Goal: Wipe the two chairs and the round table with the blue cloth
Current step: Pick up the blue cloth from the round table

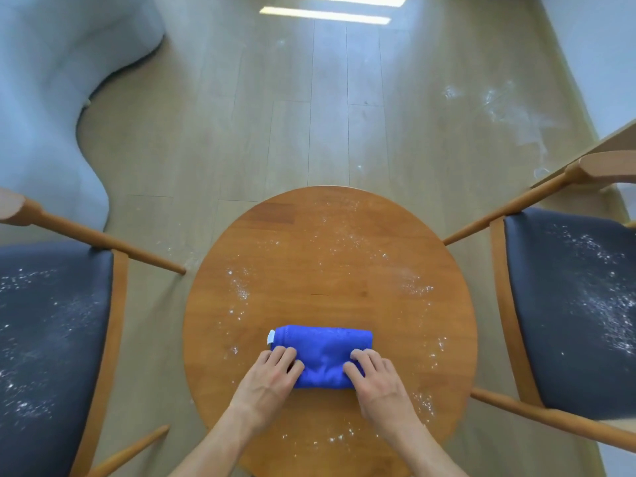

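A folded blue cloth [323, 352] with a small white tag lies on the near half of the round wooden table [330, 256], which is speckled with white powder. My left hand [272, 376] grips the cloth's near left edge with curled fingers. My right hand [377, 380] grips its near right edge the same way. A wooden chair with a dark seat [51, 339] stands to the left, and a matching chair [578, 304] stands to the right. Both seats are dusted with white powder.
A pale grey sofa [44, 98] curves along the far left. The wooden floor [327, 115] beyond the table carries white powder smears at the far right. A white wall edge shows at the upper right.
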The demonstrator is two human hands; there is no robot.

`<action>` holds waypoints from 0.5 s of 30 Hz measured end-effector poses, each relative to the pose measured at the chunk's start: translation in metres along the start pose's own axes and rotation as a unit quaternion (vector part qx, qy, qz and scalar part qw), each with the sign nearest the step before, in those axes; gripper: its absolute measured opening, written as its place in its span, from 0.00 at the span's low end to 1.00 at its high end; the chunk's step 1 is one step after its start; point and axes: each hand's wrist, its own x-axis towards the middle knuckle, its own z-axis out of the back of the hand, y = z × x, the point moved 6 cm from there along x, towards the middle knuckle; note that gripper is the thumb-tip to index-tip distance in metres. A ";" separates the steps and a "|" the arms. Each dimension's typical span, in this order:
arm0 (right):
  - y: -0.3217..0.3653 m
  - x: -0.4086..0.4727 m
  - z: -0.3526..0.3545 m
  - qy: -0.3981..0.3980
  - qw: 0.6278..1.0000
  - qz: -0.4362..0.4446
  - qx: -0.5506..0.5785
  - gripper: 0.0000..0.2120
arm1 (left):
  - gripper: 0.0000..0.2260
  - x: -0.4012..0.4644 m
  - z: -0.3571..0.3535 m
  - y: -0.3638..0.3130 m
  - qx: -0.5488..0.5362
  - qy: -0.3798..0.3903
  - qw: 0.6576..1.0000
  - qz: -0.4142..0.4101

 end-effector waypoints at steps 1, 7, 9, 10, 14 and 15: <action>0.001 -0.001 -0.005 0.014 1.000 -0.011 -0.001 0.18 | 0.15 -0.001 -0.005 -0.001 -0.005 -0.001 1.000 0.011; 0.011 0.009 -0.002 0.023 0.999 0.007 0.021 0.09 | 0.06 -0.008 -0.005 0.001 -0.036 -0.050 0.997 0.049; 0.014 0.020 -0.001 0.031 0.998 0.045 0.009 0.19 | 0.05 -0.007 -0.001 0.002 -0.038 -0.061 0.996 0.047; 0.016 0.027 -0.004 0.058 0.996 0.061 -0.001 0.28 | 0.04 -0.007 0.002 0.003 -0.042 -0.070 0.996 0.047; 0.029 0.049 -0.019 0.173 0.980 0.072 -0.066 0.46 | 0.08 -0.013 0.006 0.011 -0.068 -0.094 0.992 0.045; 0.030 0.052 -0.023 0.183 0.978 0.064 -0.073 0.46 | 0.09 -0.017 0.007 0.014 -0.074 -0.103 0.991 0.054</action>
